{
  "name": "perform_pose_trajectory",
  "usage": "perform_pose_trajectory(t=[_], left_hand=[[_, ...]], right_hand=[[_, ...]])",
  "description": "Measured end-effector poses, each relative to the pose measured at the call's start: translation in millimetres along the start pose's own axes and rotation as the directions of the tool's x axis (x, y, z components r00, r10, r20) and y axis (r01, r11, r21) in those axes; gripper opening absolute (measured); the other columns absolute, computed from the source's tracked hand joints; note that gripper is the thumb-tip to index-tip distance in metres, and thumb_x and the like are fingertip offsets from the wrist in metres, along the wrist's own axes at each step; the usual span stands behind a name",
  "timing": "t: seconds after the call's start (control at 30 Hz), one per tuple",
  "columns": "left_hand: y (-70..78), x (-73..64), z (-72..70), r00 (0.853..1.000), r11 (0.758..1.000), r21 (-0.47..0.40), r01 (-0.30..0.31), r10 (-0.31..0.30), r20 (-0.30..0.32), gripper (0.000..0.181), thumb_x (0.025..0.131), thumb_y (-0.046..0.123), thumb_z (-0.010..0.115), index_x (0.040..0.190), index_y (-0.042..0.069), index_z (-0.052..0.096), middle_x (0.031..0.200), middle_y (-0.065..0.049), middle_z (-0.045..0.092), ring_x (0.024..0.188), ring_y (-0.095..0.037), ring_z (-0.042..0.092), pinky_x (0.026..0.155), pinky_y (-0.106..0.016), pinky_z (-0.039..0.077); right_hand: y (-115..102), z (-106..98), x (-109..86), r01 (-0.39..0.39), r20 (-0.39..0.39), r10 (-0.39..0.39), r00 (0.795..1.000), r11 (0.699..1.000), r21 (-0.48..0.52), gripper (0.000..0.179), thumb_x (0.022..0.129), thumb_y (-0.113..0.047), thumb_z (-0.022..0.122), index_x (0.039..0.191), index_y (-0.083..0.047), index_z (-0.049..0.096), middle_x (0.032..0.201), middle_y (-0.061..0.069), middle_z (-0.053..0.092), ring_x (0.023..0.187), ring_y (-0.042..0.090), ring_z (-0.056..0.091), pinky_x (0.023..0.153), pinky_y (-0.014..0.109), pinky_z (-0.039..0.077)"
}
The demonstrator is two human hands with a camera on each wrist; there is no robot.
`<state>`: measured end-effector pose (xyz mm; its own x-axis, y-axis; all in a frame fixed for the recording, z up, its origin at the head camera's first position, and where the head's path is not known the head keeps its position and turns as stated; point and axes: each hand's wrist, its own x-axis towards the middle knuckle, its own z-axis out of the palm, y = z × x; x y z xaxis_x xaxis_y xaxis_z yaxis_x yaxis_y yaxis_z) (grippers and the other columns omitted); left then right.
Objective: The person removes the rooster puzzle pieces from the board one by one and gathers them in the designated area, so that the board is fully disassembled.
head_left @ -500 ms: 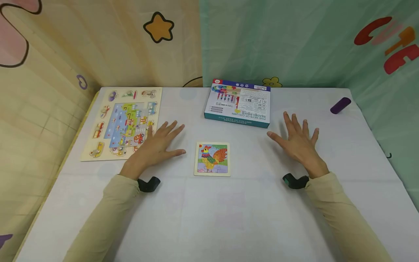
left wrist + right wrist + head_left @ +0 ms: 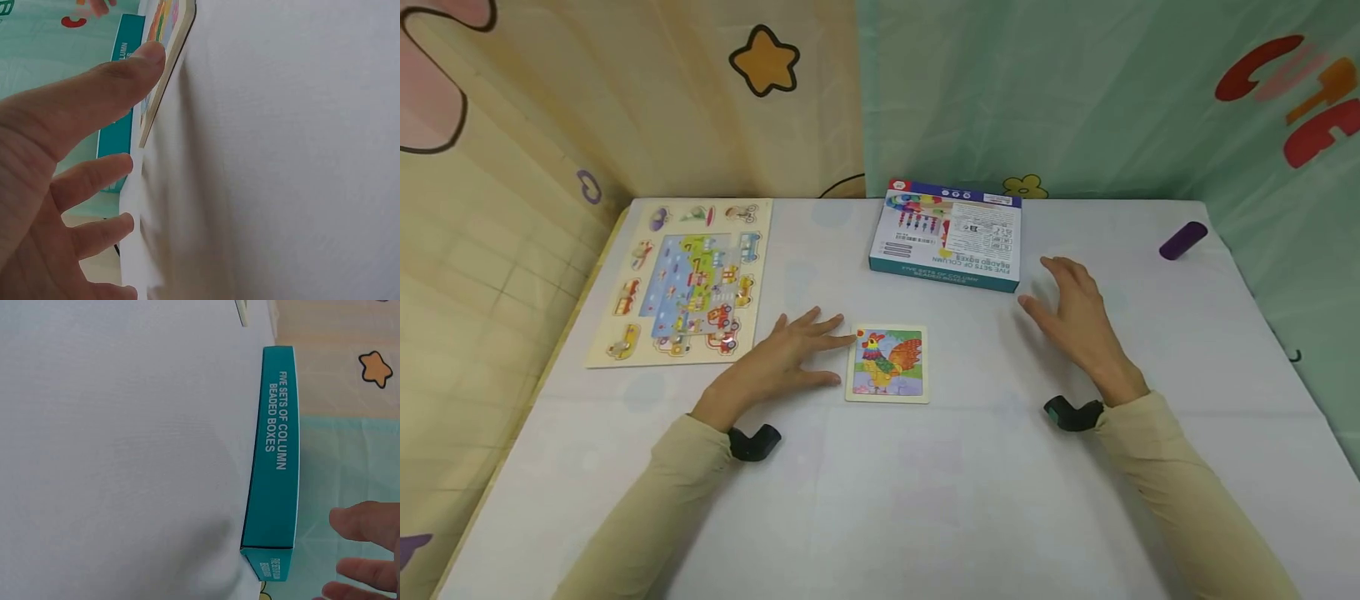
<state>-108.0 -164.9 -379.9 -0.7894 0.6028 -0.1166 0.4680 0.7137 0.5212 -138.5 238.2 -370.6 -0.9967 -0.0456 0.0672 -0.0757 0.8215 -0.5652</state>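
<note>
A small square jigsaw puzzle (image 2: 887,398) with a rooster picture and a pale wooden border lies flat in the middle of the table. My left hand (image 2: 778,362) hovers at its left side, fingers spread and fingertips close to the border; in the left wrist view the thumb (image 2: 119,78) overlaps the puzzle's edge. My right hand (image 2: 1078,325) is held over the table on the right, fingers loosely bent, with nothing in it. Nearest to that hand is a flat teal and white box (image 2: 947,237), whose teal side with white lettering shows in the right wrist view.
At the back left lies a wooden peg puzzle board (image 2: 602,346) with vehicle pieces and picture sheets on it. A dark purple cylinder (image 2: 1183,241) lies at the back right. Printed curtains (image 2: 1075,100) hang behind the white table (image 2: 895,500) and along its sides.
My left hand has moved right and slightly nearer, from beside the peg board to the rooster puzzle's edge. The right hand's fingers have drawn together and bent a little.
</note>
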Motion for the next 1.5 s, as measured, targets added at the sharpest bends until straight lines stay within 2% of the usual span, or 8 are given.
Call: perform_pose_trajectory(t=[0.3,0.53,0.73,0.83,1.0,1.13,1.3,1.5], left_hand=[[6.8,0.6,9.8,0.999,0.998,0.05,-0.026,0.027,-0.022,0.056,0.078,0.038,0.083,0.13,0.024,0.066,0.151,-0.005,0.043,0.147,-0.036,0.019,0.11,-0.071,0.006],[6.4,-0.1,13.3,0.999,0.996,0.087,-0.032,0.035,-0.033,0.055,0.077,0.04,0.083,0.128,0.023,0.068,0.15,-0.004,0.044,0.146,-0.037,0.022,0.107,-0.075,0.006],[9.5,-0.4,12.6,0.999,0.994,0.105,-0.029,0.032,-0.03,0.052,0.077,0.04,0.083,0.125,0.024,0.07,0.15,-0.006,0.045,0.145,-0.04,0.024,0.106,-0.076,0.009],[11.2,0.0,12.4,0.999,0.994,0.1,-0.035,0.037,-0.023,0.05,0.078,0.039,0.082,0.124,0.024,0.071,0.15,-0.008,0.045,0.145,-0.042,0.024,0.106,-0.076,0.012],[11.7,-0.2,12.8,0.999,0.996,0.077,-0.049,0.05,-0.01,0.048,0.079,0.037,0.081,0.124,0.022,0.071,0.151,-0.011,0.043,0.145,-0.044,0.022,0.105,-0.075,0.016],[13.3,-0.8,11.4,0.998,0.996,0.072,-0.053,0.054,-0.011,0.048,0.079,0.036,0.081,0.124,0.02,0.071,0.151,-0.013,0.042,0.144,-0.046,0.022,0.104,-0.076,0.017],[18.8,1.2,13.3,0.998,0.997,0.071,-0.03,0.033,-0.044,0.046,0.08,0.036,0.081,0.122,0.019,0.072,0.15,-0.014,0.045,0.143,-0.046,0.025,0.104,-0.076,0.019],[22.3,3.5,21.6,0.995,0.996,0.084,0.0,0.009,-0.1,0.041,0.079,0.035,0.082,0.118,0.021,0.075,0.147,-0.015,0.047,0.142,-0.046,0.028,0.103,-0.076,0.021]], right_hand=[[-25.9,13.1,7.9,0.218,0.013,-0.219,0.976,0.973,0.073,0.045,0.092,-0.013,0.069,0.135,-0.003,0.057,0.133,0.017,0.057,0.115,0.034,0.056,0.097,0.053,0.047],[-61.8,39.7,8.6,0.355,0.176,-0.388,0.905,0.915,0.191,0.03,0.09,-0.009,0.072,0.118,-0.001,0.069,0.11,0.011,0.069,0.094,0.023,0.063,0.081,0.04,0.053],[-97.4,71.0,10.4,0.352,0.384,-0.407,0.829,0.913,0.208,0.033,0.088,-0.014,0.074,0.119,-0.003,0.069,0.102,0.006,0.067,0.09,0.02,0.059,0.078,0.031,0.052],[-110.0,83.6,11.3,0.338,0.442,-0.383,0.811,0.924,0.182,0.035,0.088,-0.016,0.074,0.121,-0.005,0.068,0.101,0.005,0.065,0.087,0.018,0.057,0.077,0.027,0.052],[-122.8,96.6,10.3,0.354,0.485,-0.357,0.798,0.93,0.103,0.037,0.088,-0.022,0.075,0.121,-0.006,0.068,0.103,0.004,0.063,0.086,0.016,0.057,0.078,0.027,0.052],[-128.0,101.8,9.3,0.364,0.48,-0.341,0.808,0.93,0.049,0.036,0.087,-0.025,0.077,0.117,-0.008,0.069,0.104,0.003,0.062,0.087,0.016,0.057,0.079,0.029,0.051],[-134.1,102.4,14.2,0.281,0.497,-0.269,0.825,0.958,0.053,0.03,0.085,-0.02,0.079,0.111,-0.008,0.069,0.097,0.003,0.061,0.086,0.018,0.056,0.077,0.028,0.05],[-140.2,99.7,21.2,0.239,0.541,-0.228,0.81,0.97,0.05,0.028,0.083,-0.017,0.079,0.107,-0.006,0.069,0.092,0.004,0.062,0.084,0.019,0.055,0.076,0.029,0.049]])
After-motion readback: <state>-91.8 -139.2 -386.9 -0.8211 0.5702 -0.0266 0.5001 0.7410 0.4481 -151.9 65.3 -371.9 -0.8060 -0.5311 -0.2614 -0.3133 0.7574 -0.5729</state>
